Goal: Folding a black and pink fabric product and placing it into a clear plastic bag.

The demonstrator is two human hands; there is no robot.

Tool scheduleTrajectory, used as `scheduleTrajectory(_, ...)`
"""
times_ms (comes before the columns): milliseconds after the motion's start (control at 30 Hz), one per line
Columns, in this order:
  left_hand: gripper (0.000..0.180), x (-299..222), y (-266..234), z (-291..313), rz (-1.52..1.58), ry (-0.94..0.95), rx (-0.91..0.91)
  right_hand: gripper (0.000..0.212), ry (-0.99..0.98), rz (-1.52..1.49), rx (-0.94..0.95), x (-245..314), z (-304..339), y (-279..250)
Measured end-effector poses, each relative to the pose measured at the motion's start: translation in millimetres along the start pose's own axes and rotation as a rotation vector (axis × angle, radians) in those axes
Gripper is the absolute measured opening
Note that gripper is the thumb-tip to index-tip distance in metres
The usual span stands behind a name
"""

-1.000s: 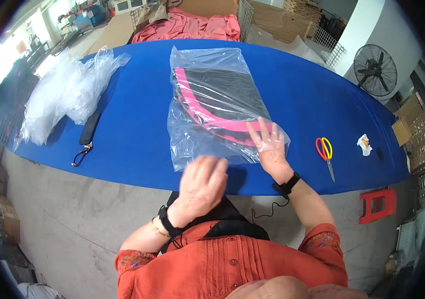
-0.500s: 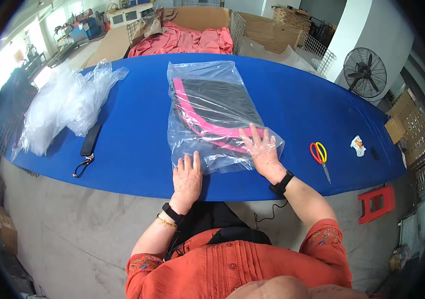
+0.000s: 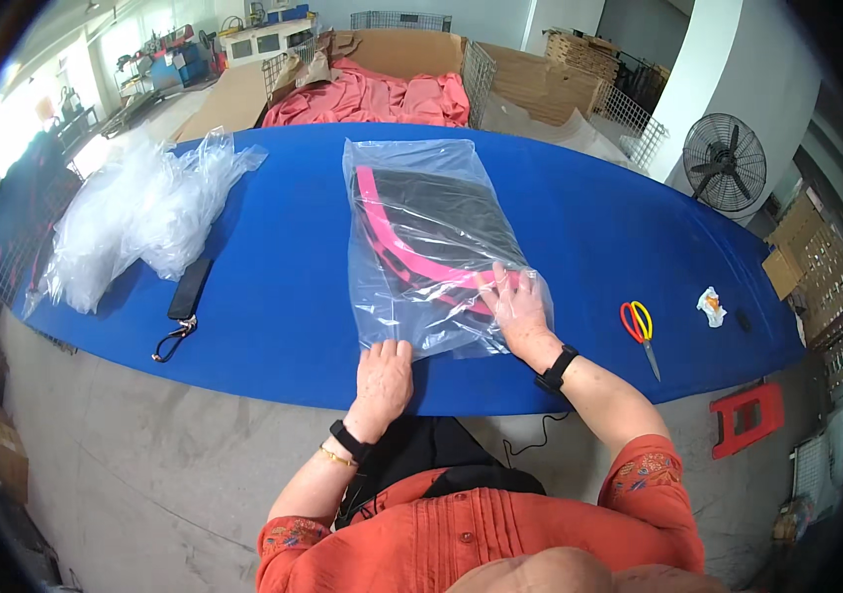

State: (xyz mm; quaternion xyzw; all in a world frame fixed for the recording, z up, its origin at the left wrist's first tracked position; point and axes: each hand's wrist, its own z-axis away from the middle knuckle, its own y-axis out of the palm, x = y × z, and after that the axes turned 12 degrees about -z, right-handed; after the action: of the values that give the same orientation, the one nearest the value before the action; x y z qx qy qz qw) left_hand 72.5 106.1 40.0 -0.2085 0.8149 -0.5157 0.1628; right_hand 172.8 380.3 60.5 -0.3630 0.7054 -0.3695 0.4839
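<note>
A: Hard to read anything?
B: Plenty. Fisheye rim bent and darkened everything far beyond the hands. Contents of the clear plastic bag [image 3: 431,247] blurred by glare and creases; only a dark folded item with a pink curved band made out. Underside of both palms hidden. Heap of clear plastic [image 3: 134,222] well off to the left of the left hand, too crumpled to count as separate bags.

A: And the hands?
B: Both flat, fingers extended, nothing clenched, nothing grasped. Left hand [image 3: 382,381] laid palm down at the bag's near edge, fingertips just over the plastic, wrist banded in black. Right hand [image 3: 518,306] spread open on the bag's near right corner, pressed onto the plastic, black watch on the wrist. Forearms angled in from below, orange sleeves at the elbows.

A: The bag itself?
B: Lay lengthwise on the blue table [image 3: 273,296], stretched away from both hands, near edge under the fingertips. Transparent, wrinkled, shiny. Dark fabric filled most of it, pink strip swept toward the right hand.

A: Smaller bits?
B: Black strap with a metal clip [image 3: 184,301] left of the left hand, well apart. Scissors with red and yellow handles [image 3: 639,331] right of the right hand, near. Small white crumpled scrap [image 3: 711,306] farther right.
</note>
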Motion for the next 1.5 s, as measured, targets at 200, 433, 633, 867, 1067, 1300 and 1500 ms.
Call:
scheduleTrajectory(200, 0.014, -10.8, -36.1, 16.2, 0.216, 0.0, -0.095, 0.077, -0.018, -0.066, 0.027, 5.4, -10.4, -17.9)
scheduleTrajectory(433, 0.015, -4.7, -58.4, 41.2, 0.567, -0.042, -0.039, 0.077, -0.02, -0.033, -0.038, 14.6, -23.4, -17.6)
scheduleTrajectory(633, 0.007, 1.1, -77.9, 54.8, 0.606, -0.052, -0.047, 0.074, -0.002, -0.117, 0.013, 23.1, -38.6, -15.4)
scheduleTrajectory(867, 0.005, 31.8, -85.3, 56.7, 0.486, -0.264, -0.228, 0.068, -0.131, -0.292, -0.199, 26.1, -20.4, -54.6)
scheduleTrajectory(1067, 0.005, 61.5, -95.0, 54.8, 0.342, -0.489, -0.37, 0.038, -0.265, -0.705, -0.374, 6.6, 30.8, -101.3)
scheduleTrajectory(1300, 0.029, 2.6, -128.4, 41.7, 0.038, -0.219, -0.595, 0.044, 0.026, -0.691, -0.602, -0.8, 79.8, -104.2)
scheduleTrajectory(1500, 0.036, -71.5, -112.4, 10.0, 0.536, 0.511, -0.079, 0.064, 0.344, -0.672, -0.61, -11.3, 82.0, -85.8)
